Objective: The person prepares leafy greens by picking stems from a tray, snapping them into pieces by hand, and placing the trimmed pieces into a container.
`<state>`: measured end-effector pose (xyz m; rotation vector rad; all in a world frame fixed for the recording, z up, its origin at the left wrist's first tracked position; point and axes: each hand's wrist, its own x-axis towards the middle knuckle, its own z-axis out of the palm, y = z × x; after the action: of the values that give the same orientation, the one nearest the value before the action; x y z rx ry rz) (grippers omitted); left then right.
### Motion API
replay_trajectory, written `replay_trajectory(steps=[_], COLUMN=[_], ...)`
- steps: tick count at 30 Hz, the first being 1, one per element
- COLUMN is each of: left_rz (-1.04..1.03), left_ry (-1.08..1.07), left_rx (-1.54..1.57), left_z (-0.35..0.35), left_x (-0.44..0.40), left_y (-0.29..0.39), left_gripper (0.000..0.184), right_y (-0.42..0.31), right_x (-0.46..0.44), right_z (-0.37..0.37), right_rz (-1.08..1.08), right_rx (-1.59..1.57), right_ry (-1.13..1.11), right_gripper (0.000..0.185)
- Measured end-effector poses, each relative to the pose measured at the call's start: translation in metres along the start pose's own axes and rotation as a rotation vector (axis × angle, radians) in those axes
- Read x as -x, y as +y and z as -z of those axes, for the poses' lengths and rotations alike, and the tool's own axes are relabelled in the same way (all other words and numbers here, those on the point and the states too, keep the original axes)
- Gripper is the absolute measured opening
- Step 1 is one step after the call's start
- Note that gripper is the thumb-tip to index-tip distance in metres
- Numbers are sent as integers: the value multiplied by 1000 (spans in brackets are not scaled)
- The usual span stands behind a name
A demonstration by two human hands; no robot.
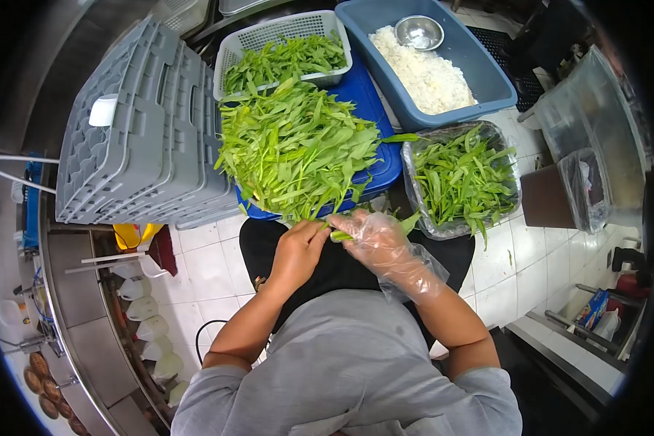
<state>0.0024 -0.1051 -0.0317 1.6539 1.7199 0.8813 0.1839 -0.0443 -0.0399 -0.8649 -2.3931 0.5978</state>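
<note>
Head-worn view, forward and down onto both hands (pixel 296 253) (pixel 378 241)

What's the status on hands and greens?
Left hand bare, right hand gloved, both gripping green stems. Leafy pile just ahead. Nothing visibly blocking.

White tiled floor (pixel 495 285), black mat (pixel 490 43)

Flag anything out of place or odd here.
A few leaves hang over the near edge of the plastic-lined bin instead of lying inside. Also, only the right hand is gloved; the left hand is bare.
</note>
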Motion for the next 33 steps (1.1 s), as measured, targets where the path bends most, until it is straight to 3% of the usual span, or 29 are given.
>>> replay_trajectory(steps=[3, 6, 7, 10, 11, 12, 14, 17, 20, 21, 24, 25, 29, 31, 33], left_rz=[-34, 196, 178, 80, 23, -32, -3, -94, 376, 525, 716, 783, 705, 709, 758], left_ry=[-85, -223, -159, 66, 174, 282, 265, 169, -74, -62, -82, -100, -355, -342, -326], left_rx=[81, 244, 240, 117, 3, -113, -237, -378, 185, 411, 1002, 1022, 911, 886, 966], left_z=[1, 8, 9, 9, 10, 12, 10, -1, -4, -6, -1, 4, -8, -9, -6], left_x=[-2, -8, -10, -19, -22, -24, -23, -14, -11, -12, -21, -27, -28, -25, -26], left_y=[0, 8, 8, 7, 5, 2, -11, -41, -30, -31, -30, -18, -50, -47, -37], left_gripper=[19, 18, 19, 22, 23, 25, 30, 24, 27, 36, 38, 31, 22, 27, 34], right_y=[5, 13, 18, 28, 31, 32, 32, 34, 35, 32, 28, 30, 27, 14, 7], right_x=[-3, -12, -16, -33, -37, -42, -41, -37, -32, -32, -29, -27, -22, -22, -24], right_z=[-3, -1, -2, -4, 4, 1, 9, 9, 5, 5, 9, 6, 6, 28, 47], right_rz=[58, 69, 63, -100, -421, -509, -599, -662, -678, -657, -673, -651, -657, -773, -755], right_rx=[72, -32, -86, -278, -465, -537, -865, -1004, -1019, -1004, -944, -938, -997, -1079, -1159], right_ry=[-17, -20, -14, 129, 31, 121, 173, 185, 162, 177, 102, 99, 162, 295, 459], right_gripper=[36, 30, 27, 22, 24, 25, 22, 19, 18, 19, 19, 19, 19, 17, 16])
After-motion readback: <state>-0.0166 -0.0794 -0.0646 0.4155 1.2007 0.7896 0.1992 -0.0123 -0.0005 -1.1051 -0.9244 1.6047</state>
